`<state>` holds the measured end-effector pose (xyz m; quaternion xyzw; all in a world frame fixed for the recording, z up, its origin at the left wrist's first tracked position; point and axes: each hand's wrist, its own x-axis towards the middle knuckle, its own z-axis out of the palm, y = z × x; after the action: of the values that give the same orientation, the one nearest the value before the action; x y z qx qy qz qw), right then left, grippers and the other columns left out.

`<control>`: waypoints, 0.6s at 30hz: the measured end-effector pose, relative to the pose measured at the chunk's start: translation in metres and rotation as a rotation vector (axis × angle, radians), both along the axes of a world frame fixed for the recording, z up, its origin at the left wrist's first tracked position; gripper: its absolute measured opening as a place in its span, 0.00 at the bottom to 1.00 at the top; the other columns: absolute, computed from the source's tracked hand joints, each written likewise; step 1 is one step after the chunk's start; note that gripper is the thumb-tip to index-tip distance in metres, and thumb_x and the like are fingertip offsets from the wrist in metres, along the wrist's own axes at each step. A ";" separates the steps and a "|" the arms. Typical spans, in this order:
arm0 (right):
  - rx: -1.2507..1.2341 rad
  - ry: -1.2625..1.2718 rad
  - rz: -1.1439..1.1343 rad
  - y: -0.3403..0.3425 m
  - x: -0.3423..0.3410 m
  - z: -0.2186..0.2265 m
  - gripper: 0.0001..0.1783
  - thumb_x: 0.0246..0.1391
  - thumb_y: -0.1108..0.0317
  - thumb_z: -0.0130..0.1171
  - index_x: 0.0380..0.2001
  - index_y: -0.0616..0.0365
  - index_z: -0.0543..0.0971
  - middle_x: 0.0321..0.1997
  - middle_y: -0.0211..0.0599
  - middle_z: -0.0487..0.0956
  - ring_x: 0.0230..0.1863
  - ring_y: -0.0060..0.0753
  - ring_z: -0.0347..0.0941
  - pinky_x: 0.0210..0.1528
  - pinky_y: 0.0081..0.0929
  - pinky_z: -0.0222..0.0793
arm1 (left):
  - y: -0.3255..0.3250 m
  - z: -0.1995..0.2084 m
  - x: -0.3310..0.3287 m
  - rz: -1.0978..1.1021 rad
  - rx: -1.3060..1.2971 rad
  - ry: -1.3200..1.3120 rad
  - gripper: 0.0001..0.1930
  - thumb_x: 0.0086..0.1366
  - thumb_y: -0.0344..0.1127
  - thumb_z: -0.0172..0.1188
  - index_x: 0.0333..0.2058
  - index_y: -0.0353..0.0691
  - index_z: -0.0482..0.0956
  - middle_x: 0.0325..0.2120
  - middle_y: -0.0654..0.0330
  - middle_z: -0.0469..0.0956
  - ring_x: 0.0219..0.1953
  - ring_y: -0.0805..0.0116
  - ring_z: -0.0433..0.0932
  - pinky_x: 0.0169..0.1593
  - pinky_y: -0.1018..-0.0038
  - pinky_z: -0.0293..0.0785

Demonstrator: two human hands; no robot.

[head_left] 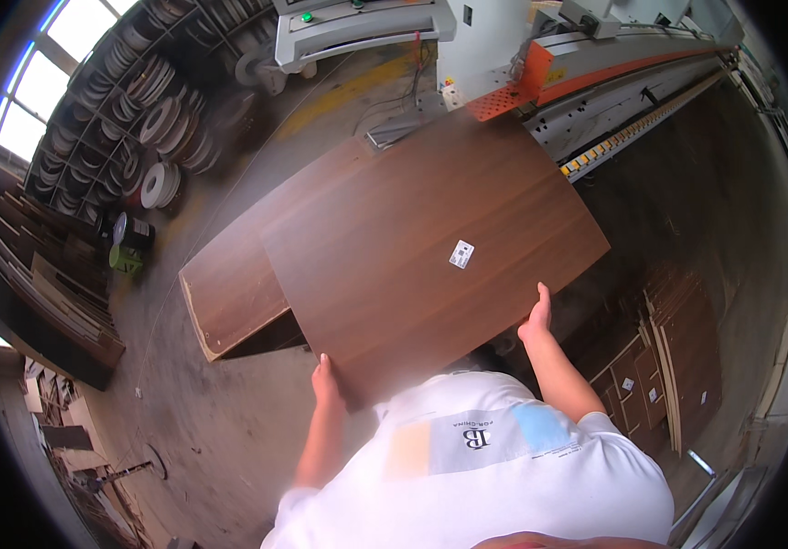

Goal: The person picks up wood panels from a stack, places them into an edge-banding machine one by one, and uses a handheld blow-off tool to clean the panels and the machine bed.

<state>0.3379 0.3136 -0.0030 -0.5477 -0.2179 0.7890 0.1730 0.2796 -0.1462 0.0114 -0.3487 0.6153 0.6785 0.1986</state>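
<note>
A large brown wood-grain board (394, 238) lies across in front of me, with a small white label (461, 254) stuck on its face. My left hand (328, 384) grips its near left edge; the thumb shows and the other fingers are hidden behind the board. At the near right edge, my right hand (537, 317) is closed on the same board, thumb pointing up and fingers out of sight beneath. Under its left side sits another brown board (234, 284) with a pale, rough edge. The held board's far edge reaches the orange guard (533, 77) of a machine.
The long machine (632, 87) runs to the far right, with a row of yellow pieces (606, 154) along its side. Several labelled panels (677, 366) stand at the right. Racked edging rolls (163, 123), a green bucket (125, 258) and stacked boards (55, 302) are at the left.
</note>
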 end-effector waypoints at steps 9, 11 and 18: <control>0.113 -0.114 0.236 0.029 0.010 -0.033 0.21 0.57 0.56 0.68 0.50 0.51 0.76 0.50 0.28 0.79 0.48 0.29 0.76 0.44 0.31 0.75 | 0.009 0.000 -0.004 0.077 0.025 -0.049 0.25 0.73 0.52 0.51 0.55 0.34 0.74 0.57 0.53 0.74 0.59 0.56 0.71 0.64 0.56 0.62; 0.125 -0.126 0.246 0.034 0.012 -0.036 0.20 0.57 0.56 0.68 0.49 0.52 0.77 0.49 0.28 0.80 0.47 0.29 0.77 0.43 0.31 0.75 | 0.014 0.003 -0.004 0.099 0.035 -0.069 0.26 0.73 0.52 0.52 0.56 0.34 0.74 0.57 0.53 0.74 0.59 0.56 0.71 0.64 0.57 0.62; 0.163 -0.024 0.236 0.066 0.006 -0.032 0.20 0.58 0.56 0.67 0.48 0.53 0.77 0.48 0.29 0.80 0.46 0.29 0.77 0.42 0.30 0.76 | 0.050 0.006 -0.008 0.107 0.093 -0.091 0.26 0.73 0.51 0.53 0.56 0.34 0.73 0.58 0.53 0.73 0.59 0.58 0.71 0.64 0.57 0.63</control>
<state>0.3441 0.3797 -0.0347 -0.5120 -0.3464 0.7768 0.1204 0.2713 -0.0960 0.0171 -0.4018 0.5540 0.6995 0.2059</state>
